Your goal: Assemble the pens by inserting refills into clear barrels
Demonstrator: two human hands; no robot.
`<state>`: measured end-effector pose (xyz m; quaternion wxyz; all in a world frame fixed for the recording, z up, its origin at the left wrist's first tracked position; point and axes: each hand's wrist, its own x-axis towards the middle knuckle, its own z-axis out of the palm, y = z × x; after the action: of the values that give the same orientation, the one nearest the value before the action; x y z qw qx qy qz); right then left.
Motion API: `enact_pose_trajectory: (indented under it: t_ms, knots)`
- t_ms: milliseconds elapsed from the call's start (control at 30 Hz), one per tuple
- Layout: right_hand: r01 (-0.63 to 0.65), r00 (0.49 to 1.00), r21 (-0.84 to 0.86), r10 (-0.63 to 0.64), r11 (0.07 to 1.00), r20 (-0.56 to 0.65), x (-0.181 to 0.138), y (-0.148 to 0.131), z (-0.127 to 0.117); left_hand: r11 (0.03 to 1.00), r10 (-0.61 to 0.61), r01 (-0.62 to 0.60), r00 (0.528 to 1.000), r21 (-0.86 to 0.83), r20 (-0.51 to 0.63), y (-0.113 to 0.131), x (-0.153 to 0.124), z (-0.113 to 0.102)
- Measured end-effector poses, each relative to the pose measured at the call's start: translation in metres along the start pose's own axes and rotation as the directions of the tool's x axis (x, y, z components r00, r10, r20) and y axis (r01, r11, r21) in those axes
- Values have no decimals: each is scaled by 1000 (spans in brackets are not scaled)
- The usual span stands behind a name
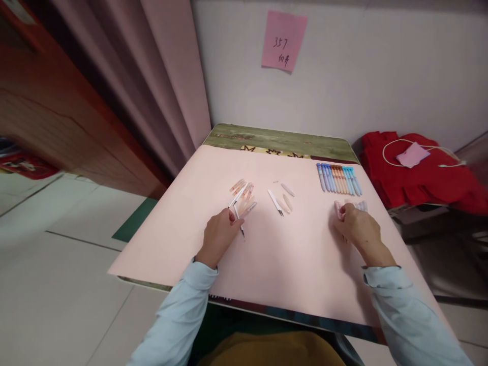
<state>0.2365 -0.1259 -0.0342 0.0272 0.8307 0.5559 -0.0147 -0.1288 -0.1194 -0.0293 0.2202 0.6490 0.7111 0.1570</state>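
My left hand (221,231) is closed, with thumb and finger pinched on a thin white pen refill (241,230) with a dark tip. Just beyond it lies a loose pile of clear and pinkish pen barrels (247,190), with another white refill (237,195) across them. My right hand (358,226) is also closed, its fingertips on a pale pink pen (337,209) at the table's right side. Other pale pens (362,206) show past its knuckles, largely covered by the hand. In the middle are white refills (275,202) and a few short pen parts (287,203).
A neat row of blue, brown and light-blue pens (338,179) lies at the far right of the pink-covered table (297,269). Red cloth (438,178) with a white cable sits on a seat beyond the right edge. A wall stands behind, with a curtain (168,66) to the left.
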Motion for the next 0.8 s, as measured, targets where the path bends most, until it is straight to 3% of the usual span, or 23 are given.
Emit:
enact_pose_trajectory:
  t_ms: [100,233,367,500,600,800]
  knots:
    - [12,1000,2,-12,1000,-2,-3,3,0,994,-21,20,1000,111,6,6,-1,5]
    - [6,1000,85,-4,996,-24,-11,-7,-11,992,-18,15,999,125,27,7,2,6]
    - [192,981,274,-175,942,-86,-10,-49,-31,992,-72,64,995,106,66,10,6,5]
    - [288,946,388,-323,876,27,7,-97,-40,992,-76,70,995,103,59,12,4,3]
    - [321,923,408,-379,854,66,21,-119,-35,991,-68,65,997,113,28,10,2,1]
    - [273,937,503,-346,820,54,43,-114,-35,987,-126,118,990,110,70,8,4,1]
